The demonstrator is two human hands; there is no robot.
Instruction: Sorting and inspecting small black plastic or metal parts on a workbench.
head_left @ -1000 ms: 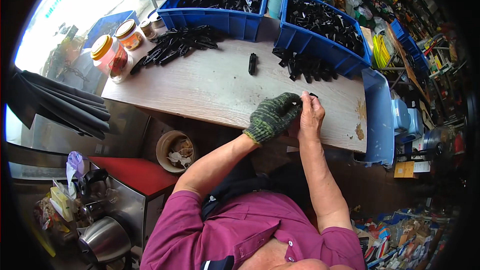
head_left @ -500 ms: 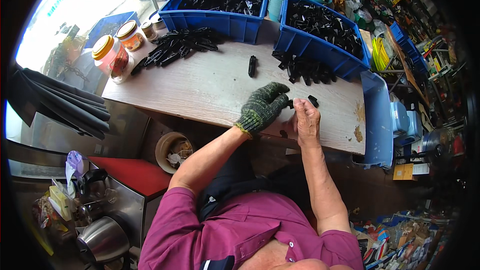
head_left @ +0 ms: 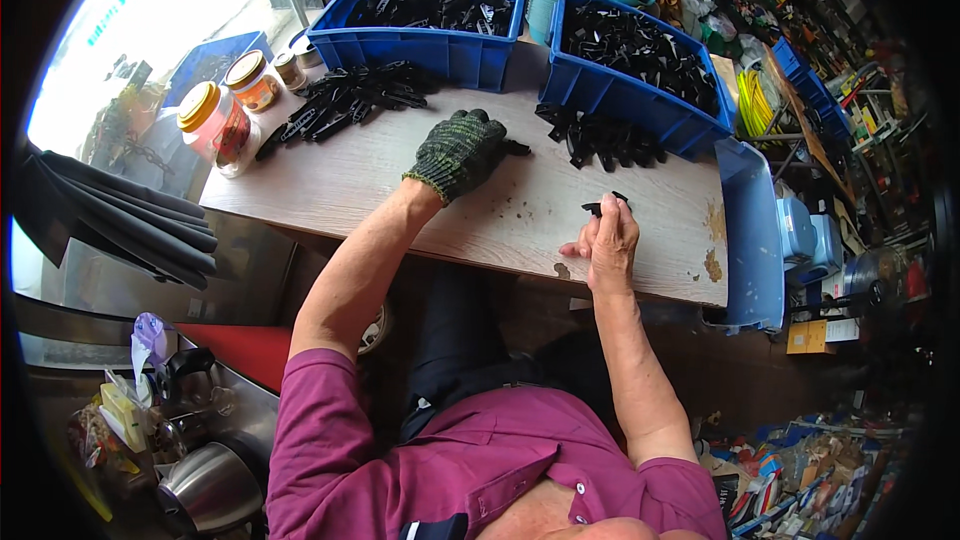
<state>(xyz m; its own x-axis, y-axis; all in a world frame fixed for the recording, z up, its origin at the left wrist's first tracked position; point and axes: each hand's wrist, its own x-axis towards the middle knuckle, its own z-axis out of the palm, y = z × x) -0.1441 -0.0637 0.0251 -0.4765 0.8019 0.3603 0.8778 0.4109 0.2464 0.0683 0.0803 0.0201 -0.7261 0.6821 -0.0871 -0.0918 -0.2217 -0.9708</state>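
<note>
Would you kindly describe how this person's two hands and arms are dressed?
The left hand wears a knitted work glove in mottled dark green and black with a ribbed cuff. The right hand is bare. Both forearms are uncovered; short magenta shirt sleeves end near the elbows.

Yellow-lidded labelled jars (head_left: pixel 232 108) far left

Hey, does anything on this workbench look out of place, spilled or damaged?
Black parts lie loose on the table outside the blue bins, and dark crumbs litter the wood. The top is chipped near its right edge.
</note>
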